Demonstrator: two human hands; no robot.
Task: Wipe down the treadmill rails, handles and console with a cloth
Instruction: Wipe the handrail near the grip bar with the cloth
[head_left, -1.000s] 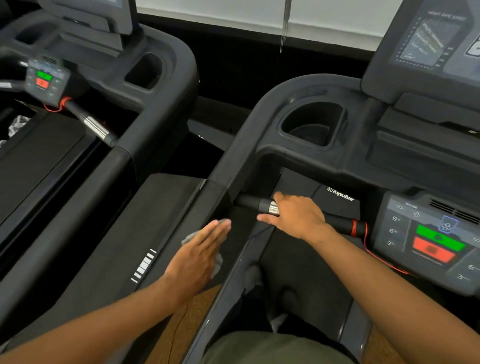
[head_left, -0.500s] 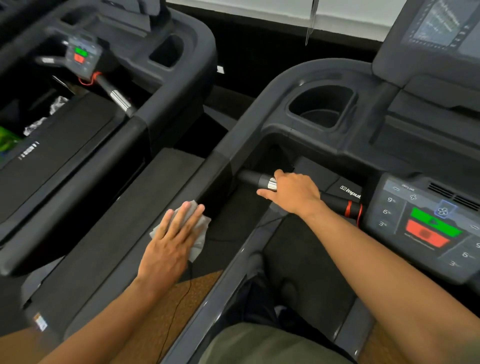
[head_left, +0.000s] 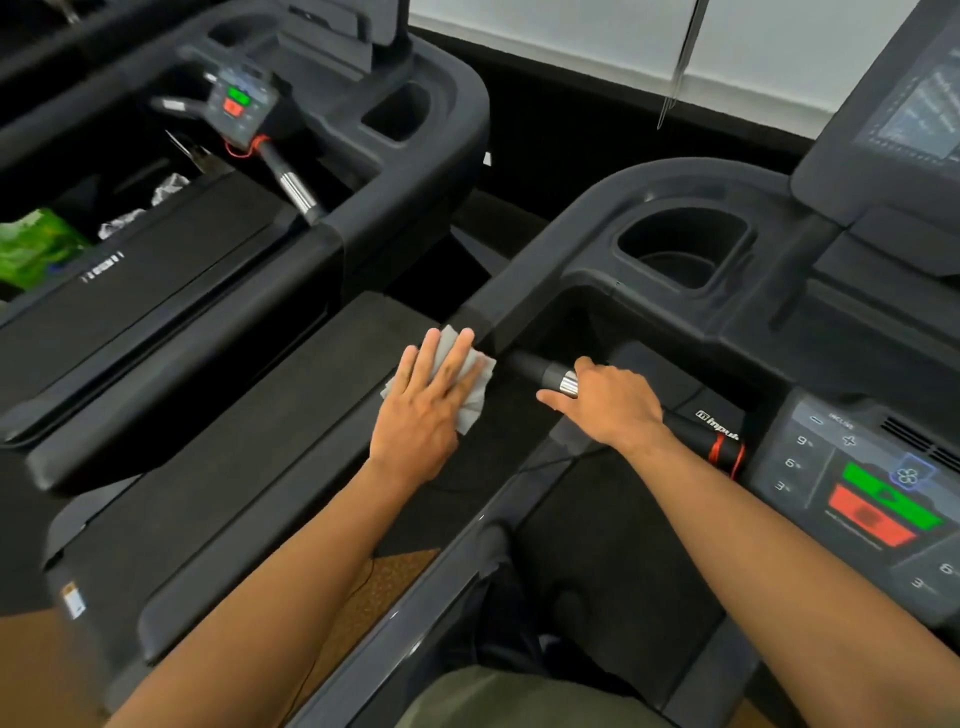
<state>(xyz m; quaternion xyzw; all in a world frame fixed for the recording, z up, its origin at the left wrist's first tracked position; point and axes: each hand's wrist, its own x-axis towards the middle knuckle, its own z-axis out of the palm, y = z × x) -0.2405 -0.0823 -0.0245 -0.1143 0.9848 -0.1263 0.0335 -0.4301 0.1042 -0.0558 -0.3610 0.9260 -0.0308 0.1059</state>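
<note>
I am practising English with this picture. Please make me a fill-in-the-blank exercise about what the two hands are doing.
1. The left hand presses flat on a crumpled ____ cloth.
2. The right hand rests on the black handlebar with a ____ metal band.
3. On the dark control panel, the green button sits above a ____ one.

Missing words: grey; silver; red

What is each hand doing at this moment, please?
Left hand: open and flat, pressing the grey cloth on the side rail.
Right hand: closed around the handle bar.
</note>
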